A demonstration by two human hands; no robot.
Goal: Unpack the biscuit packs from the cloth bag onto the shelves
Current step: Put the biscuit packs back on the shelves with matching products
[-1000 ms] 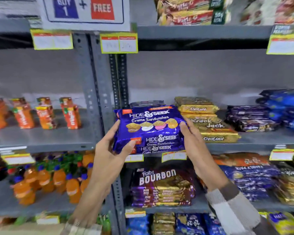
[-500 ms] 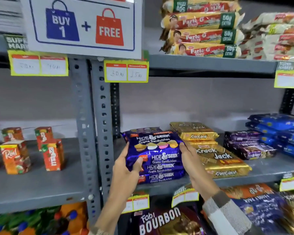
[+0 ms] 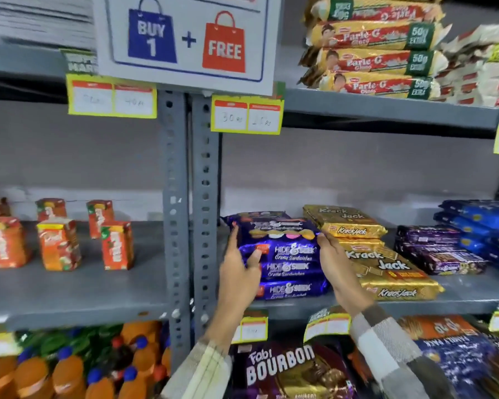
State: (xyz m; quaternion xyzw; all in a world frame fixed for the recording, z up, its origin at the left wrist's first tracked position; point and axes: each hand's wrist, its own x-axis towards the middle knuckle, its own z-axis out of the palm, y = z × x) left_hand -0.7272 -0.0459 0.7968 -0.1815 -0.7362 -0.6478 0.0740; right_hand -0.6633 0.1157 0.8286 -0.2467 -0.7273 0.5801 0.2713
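In the head view, a stack of purple glossy Hide & Seek biscuit packs (image 3: 285, 254) lies on the grey metal middle shelf (image 3: 458, 298), at its left end just beside the grey perforated upright post (image 3: 205, 211), with the lowest pack reaching the shelf's front edge. The left hand (image 3: 239, 272) presses flat against the left side of the stack, its fingers stretched upward along the wrappers and the thumb laid over the front of a pack. The right hand (image 3: 337, 263) cups the right side of the stack, its fingers curled over the top pack's edge, so the two hands hold the stack between them. Touching the stack on the right are gold foil Krack Jack biscuit packs (image 3: 386, 269), piled toward the front edge, and further right lie dark purple wrapped packs (image 3: 441, 254) and blue wrapped packs (image 3: 484, 223) near the shelf's right end. On the neighbouring shelf to the left stand small orange juice cartons (image 3: 58, 243). The upper shelf carries yellow and red Parle-G packs (image 3: 378, 59), and a white "Buy 1 + Free" sign (image 3: 188, 38) hangs at its front edge. A brown Bourbon pack (image 3: 283, 367) lies on the lower shelf.
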